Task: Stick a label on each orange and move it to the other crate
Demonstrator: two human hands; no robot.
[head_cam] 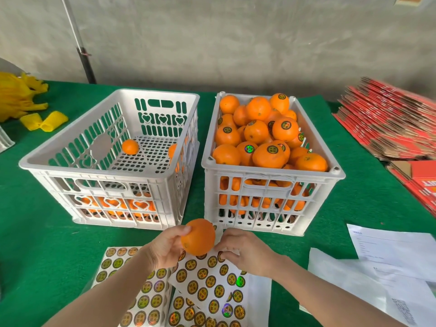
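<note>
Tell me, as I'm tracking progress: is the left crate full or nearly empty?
Nearly empty: the left crate shows bare perforated floor, with oranges only along its bottom.

Both my arms are bare for as far as they show. My left forearm (106, 296) and my right forearm (330, 295) are plain skin from the bottom edge up to the wrists. My left hand (166, 250) and right hand (245, 252) are bare as well. My nails are too small to tell.
</note>
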